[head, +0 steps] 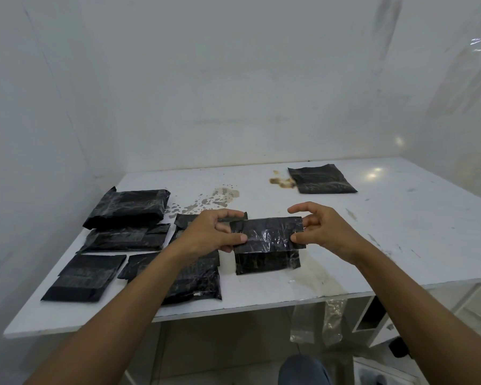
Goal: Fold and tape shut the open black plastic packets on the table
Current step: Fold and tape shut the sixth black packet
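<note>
We pinched the black packet by both ends over the middle of the white table. Our left hand held its left edge and our right hand its right edge, hands apart. A group of packets lay left, and a single packet far right.

The packet I hold is glossy black, crossed by a strip of clear tape that glints white. The other packets are the same black, and my tabletop is white, blotched with brown stains and grey speckles.
</note>
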